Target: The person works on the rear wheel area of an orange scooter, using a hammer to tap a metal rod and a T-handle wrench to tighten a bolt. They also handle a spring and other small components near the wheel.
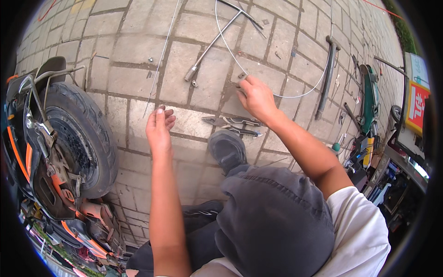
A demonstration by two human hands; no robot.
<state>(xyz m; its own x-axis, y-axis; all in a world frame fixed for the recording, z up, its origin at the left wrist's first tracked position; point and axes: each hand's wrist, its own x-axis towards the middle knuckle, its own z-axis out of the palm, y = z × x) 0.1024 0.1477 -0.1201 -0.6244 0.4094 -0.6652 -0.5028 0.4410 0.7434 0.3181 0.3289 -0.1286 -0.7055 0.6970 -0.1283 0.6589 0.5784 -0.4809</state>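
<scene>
My right hand (pixel 256 95) is closed in a pinch on a thin grey cable (pixel 301 96), which loops over the paving to the right and runs up to the top edge. My left hand (pixel 160 125) holds nothing that I can see; its fingers are loosely curled and apart. Beside it, a thin wire (pixel 162 57) comes down from the top edge, its lower end near the fingertips but apart from them. Between my hands, pliers (pixel 224 122) lie with spread handles by my shoe (pixel 227 148). Beyond them rests a T-handle wrench (pixel 213 44).
On the left a scooter's rear wheel (pixel 80 138) stands close to my left arm. A hammer (pixel 326 76) lies to the right on the paving. Past it are a green floor jack (pixel 370 99), scattered tools and a red-yellow sign (pixel 417 107). A small nut (pixel 150 59) lies ahead.
</scene>
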